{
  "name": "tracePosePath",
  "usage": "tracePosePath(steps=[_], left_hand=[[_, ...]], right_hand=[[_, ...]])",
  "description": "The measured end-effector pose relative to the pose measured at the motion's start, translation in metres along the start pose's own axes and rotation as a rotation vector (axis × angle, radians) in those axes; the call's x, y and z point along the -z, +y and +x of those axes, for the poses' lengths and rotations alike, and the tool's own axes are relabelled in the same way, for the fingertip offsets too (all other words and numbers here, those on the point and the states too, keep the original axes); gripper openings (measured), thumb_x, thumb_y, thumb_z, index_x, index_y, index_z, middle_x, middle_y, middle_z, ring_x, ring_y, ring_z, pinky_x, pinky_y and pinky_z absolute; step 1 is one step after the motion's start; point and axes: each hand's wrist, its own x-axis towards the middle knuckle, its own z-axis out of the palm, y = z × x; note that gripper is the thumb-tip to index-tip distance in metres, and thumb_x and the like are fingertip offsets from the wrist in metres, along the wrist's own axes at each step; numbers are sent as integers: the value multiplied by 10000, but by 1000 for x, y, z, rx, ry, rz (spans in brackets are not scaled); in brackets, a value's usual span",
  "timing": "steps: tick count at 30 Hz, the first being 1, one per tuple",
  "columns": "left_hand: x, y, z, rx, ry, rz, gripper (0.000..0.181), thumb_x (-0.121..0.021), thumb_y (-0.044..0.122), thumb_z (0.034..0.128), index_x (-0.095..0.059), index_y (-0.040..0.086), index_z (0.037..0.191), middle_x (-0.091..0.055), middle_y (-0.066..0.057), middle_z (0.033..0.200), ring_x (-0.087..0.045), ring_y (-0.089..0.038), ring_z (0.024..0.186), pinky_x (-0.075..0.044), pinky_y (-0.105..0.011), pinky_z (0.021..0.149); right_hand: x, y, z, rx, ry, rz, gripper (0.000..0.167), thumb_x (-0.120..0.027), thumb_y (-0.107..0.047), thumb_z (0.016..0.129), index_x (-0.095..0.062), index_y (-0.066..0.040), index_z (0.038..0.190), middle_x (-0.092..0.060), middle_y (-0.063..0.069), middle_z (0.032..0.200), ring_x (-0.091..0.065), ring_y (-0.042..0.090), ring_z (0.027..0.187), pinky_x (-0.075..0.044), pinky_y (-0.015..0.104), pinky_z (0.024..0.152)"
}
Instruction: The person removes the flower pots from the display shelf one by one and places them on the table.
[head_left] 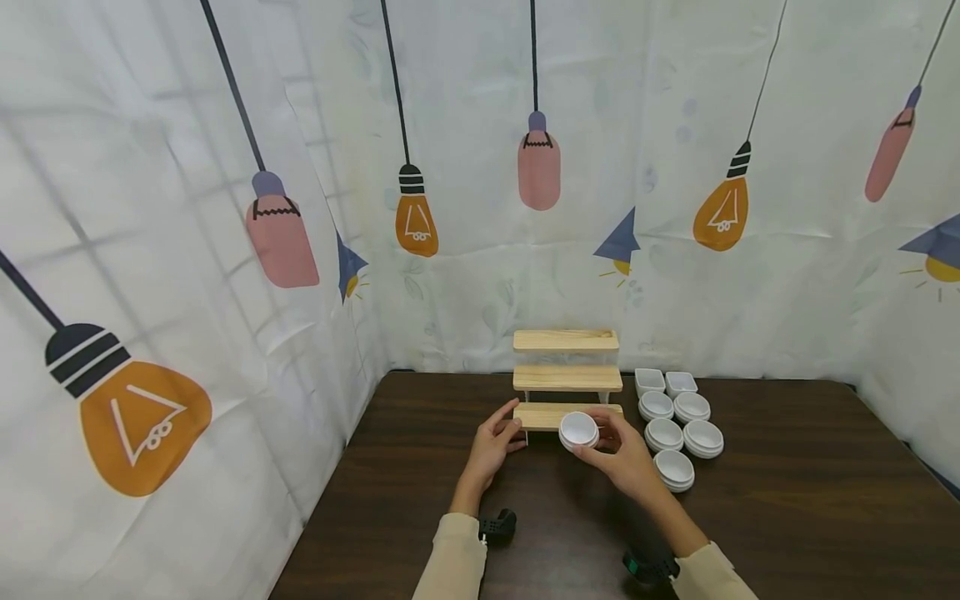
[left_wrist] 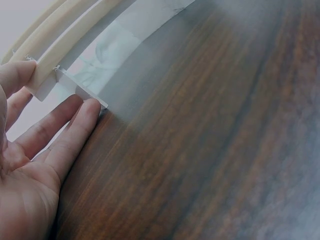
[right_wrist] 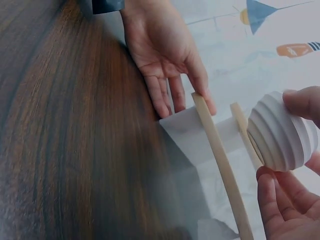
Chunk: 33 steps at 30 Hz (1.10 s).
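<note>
A three-step display stand with pale wooden boards (head_left: 567,378) and clear or white side supports (left_wrist: 82,90) stands on the dark table. My left hand (head_left: 489,452) touches the left end of its lowest step (head_left: 537,414), with straight fingers against the side support in the left wrist view. In my right hand (head_left: 628,457) I hold a small stack of round white bowls (head_left: 578,428), pinched between thumb and fingers. The stack's ribbed side (right_wrist: 282,132) shows in the right wrist view. In the head view it appears in front of the lowest step; whether it touches the board I cannot tell.
Right of the stand, several round white bowls (head_left: 703,437) sit stacked in two columns, with square white bowls (head_left: 649,381) behind them. A white curtain (head_left: 465,300) printed with lamps hangs behind and left of the dark wooden table (head_left: 817,492).
</note>
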Motion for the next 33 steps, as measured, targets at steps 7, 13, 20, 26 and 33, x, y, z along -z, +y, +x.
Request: tracePosePath(steps=[7,13,20,26,33], left_hand=[[1,1,0,8,3,9,491,-588,220,1059,-489,177,1538,-641,-238,1278,-624,-441,1219,-631,-394,948],[0,1,0,7,1,13,502,-587,224,1060,-476,157,1545,-643,-231,1263,-623,-446,1218,-629,-398,951],[0,0,0,5,-1,13,508,-585,222,1061,-468,151,1550,-644,-238,1259,-636,-428,1200,-628,-407,954],[0,0,1,8,2,11,507,-589,225,1059,-472,157,1548,-645,-234,1257,-630,-441,1204,-632,-393,946],[0,0,0,10,5,11,510,-589,220,1058,-468,155,1550,-643,-236,1255,-615,-466,1217,-631,-385,946]], right_hand=[[9,0,-6,22,-7,33,564,-875,-141,823,-605,-90,1316,-660,141,1193,-634,103,954,-589,209,807],[17,-1,-12,18,-4,30,552,-864,-125,832,-597,-71,1312,-652,154,1207,-631,73,969,-587,198,798],[26,2,-17,2,14,3,566,-860,-132,838,-587,-50,1327,-662,156,1204,-628,35,992,-580,170,802],[35,4,-23,1,33,-16,576,-860,-126,837,-583,-57,1336,-667,136,1191,-629,24,984,-579,157,811],[45,4,-27,-1,52,-42,572,-846,-134,855,-570,-50,1349,-656,122,1202,-623,12,996,-576,151,823]])
